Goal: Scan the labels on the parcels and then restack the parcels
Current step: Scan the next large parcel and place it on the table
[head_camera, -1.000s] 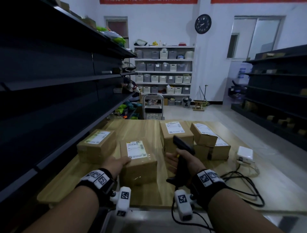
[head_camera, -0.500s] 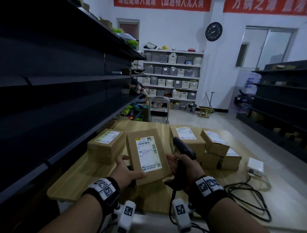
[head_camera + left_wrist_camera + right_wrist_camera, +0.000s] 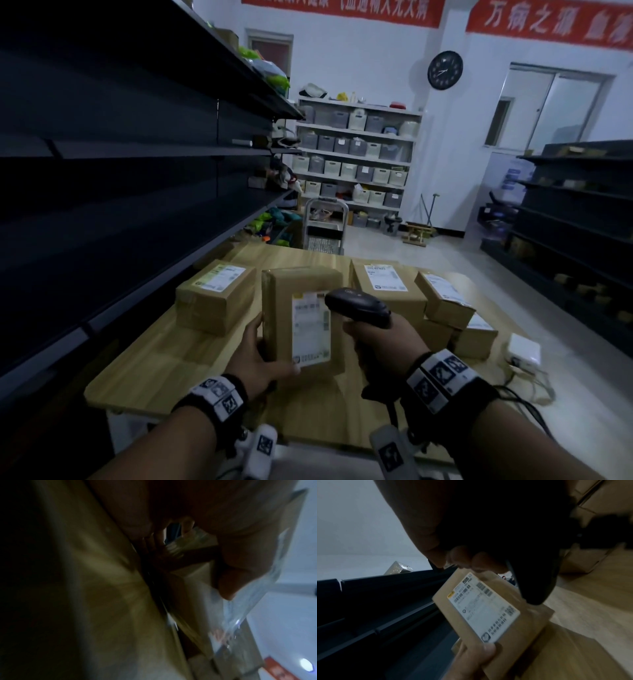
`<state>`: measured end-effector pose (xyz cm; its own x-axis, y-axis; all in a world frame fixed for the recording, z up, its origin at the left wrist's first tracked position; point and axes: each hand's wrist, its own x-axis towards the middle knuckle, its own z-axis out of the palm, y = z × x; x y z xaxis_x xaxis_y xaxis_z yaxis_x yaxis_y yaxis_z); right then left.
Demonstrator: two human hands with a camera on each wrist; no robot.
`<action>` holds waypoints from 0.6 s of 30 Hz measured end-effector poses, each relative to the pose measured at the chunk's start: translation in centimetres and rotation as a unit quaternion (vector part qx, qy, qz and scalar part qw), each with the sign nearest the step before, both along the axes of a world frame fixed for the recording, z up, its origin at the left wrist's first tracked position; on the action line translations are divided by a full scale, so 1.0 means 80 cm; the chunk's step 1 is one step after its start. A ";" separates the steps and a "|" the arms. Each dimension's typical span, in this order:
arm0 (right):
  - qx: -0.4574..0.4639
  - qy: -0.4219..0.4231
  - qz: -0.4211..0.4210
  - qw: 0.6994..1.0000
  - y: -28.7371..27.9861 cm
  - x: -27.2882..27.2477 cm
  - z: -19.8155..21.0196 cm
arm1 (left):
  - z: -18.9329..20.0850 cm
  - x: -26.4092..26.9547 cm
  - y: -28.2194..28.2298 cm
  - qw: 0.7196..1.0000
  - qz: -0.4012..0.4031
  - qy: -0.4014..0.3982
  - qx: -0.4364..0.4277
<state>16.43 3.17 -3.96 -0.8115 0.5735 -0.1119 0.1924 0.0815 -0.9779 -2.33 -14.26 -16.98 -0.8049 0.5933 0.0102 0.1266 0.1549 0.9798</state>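
Note:
My left hand (image 3: 265, 356) grips a brown cardboard parcel (image 3: 284, 308) tipped up on end above the wooden table (image 3: 164, 359), thumb on the bottom of its white label (image 3: 311, 330). My right hand (image 3: 380, 346) holds a black barcode scanner (image 3: 359, 305) by its handle, its head just right of the label and pointing at it. In the right wrist view the label (image 3: 483, 608) faces the scanner's nose (image 3: 536, 588), with the left thumb (image 3: 476, 654) below it. The left wrist view is blurred and dark. Another parcel (image 3: 215, 296) lies at the left, and several parcels (image 3: 442, 301) are stacked at the right.
Dark metal shelving (image 3: 137, 171) runs close along the table's left side. A white adapter box (image 3: 524, 349) with black cables (image 3: 527, 407) lies at the table's right edge. A folded trolley (image 3: 323, 226) stands behind the table. More dark shelves (image 3: 575, 222) line the right wall.
My left hand has lifted the parcel off the table and tipped it upright, label toward me. My right hand has raised the scanner and brought it beside the label.

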 end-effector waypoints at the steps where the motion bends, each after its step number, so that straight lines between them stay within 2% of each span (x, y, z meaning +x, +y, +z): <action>1: -0.005 -0.001 0.002 1.000 -0.003 0.001 0.001 | 0.001 -0.003 0.000 1.000 0.001 -0.025 0.013; 4: -0.004 -0.013 -0.004 1.000 -0.013 0.002 0.005 | 0.001 -0.006 -0.002 0.998 0.007 -0.062 0.031; 11: -0.008 -0.034 -0.014 0.999 -0.029 -0.003 0.005 | -0.004 -0.001 0.001 0.998 0.040 -0.031 0.025; 18: -0.012 -0.046 -0.024 0.999 -0.032 0.001 -0.003 | -0.003 -0.001 0.000 0.998 0.041 -0.029 0.031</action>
<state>16.47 0.60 -4.19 -0.7690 0.6077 -0.1984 0.2843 0.0471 -0.9576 -2.38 -14.26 -17.19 -0.8507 0.5256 -0.0025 0.0596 0.1012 0.9931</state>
